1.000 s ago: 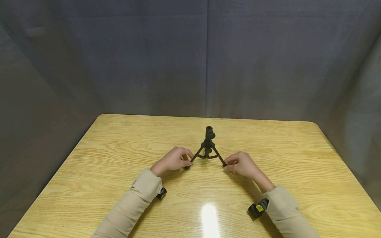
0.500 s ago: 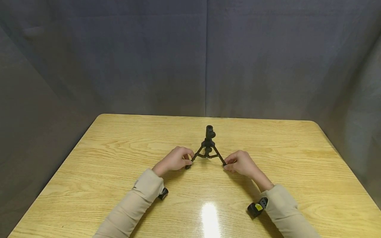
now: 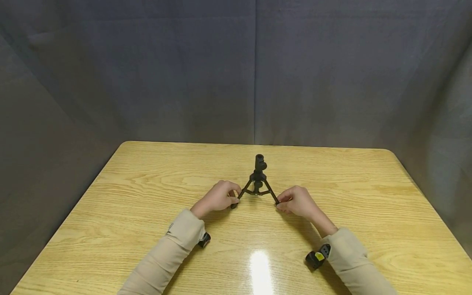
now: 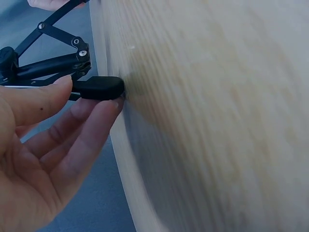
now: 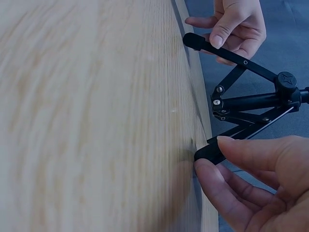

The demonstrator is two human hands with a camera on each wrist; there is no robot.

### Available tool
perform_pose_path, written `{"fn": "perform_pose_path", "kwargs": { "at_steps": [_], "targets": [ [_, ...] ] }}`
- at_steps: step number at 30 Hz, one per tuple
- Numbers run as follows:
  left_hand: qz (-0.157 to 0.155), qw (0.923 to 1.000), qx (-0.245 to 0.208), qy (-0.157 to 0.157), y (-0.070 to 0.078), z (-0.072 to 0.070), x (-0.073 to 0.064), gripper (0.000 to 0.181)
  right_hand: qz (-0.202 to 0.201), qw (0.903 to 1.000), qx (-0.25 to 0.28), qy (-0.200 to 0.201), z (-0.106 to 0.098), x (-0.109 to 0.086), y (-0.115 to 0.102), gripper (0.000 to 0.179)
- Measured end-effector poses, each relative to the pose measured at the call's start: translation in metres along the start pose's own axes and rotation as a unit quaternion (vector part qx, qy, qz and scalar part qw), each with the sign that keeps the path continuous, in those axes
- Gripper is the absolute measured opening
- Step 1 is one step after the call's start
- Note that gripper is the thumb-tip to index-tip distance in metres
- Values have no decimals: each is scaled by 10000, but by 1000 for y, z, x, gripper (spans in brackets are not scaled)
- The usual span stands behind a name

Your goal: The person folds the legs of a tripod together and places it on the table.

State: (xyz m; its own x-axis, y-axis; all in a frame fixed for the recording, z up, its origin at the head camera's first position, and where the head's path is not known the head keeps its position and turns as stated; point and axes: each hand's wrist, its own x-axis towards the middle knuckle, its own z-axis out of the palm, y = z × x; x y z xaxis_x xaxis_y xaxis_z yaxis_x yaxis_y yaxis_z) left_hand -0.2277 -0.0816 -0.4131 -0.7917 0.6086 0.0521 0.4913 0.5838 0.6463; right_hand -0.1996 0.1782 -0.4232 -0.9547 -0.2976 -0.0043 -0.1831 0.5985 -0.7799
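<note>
A small black tripod (image 3: 257, 176) stands upright on the table with its legs spread. My left hand (image 3: 218, 196) pinches its left leg just above the rubber foot; in the left wrist view the thumb lies on one side of the foot (image 4: 104, 88) and the fingers on the other. On the opposite side my right hand (image 3: 298, 201) pinches the right leg near its end, thumb and index finger at the black foot (image 5: 208, 153) in the right wrist view. Braces link the legs to the centre column (image 5: 251, 101). The third leg is hidden behind the column in the head view.
The wood-grain table (image 3: 147, 172) stretches out around the tripod, with a bright light reflection near the front. Dark grey curtain (image 3: 184, 82) hangs behind and at both sides. A black wrist camera (image 3: 315, 259) sits below the right cuff, close over the table.
The left hand and the left leg's foot have shifted slightly to the right, so the legs stand a little closer together. The right hand has barely moved, and both grips stay the same.
</note>
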Motion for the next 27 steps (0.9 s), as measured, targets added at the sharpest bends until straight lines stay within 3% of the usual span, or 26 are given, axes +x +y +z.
{"fn": "perform_pose_path", "kwargs": {
  "at_steps": [9,13,18,27],
  "targets": [
    [-22,9996,33,266,1,2,2,14,109,9999,-51,72,2,2,-2,7],
    [-152,9989,-226,380,1,3,3,10,201,9997,-27,99,2,2,-3,9],
    [-325,9976,-490,363,2,4,3,5,187,9997,2,155,3,3,-3,9],
    [-234,9975,-532,395,3,5,4,8,121,9996,37,246,5,4,-4,4]
  ]
}}
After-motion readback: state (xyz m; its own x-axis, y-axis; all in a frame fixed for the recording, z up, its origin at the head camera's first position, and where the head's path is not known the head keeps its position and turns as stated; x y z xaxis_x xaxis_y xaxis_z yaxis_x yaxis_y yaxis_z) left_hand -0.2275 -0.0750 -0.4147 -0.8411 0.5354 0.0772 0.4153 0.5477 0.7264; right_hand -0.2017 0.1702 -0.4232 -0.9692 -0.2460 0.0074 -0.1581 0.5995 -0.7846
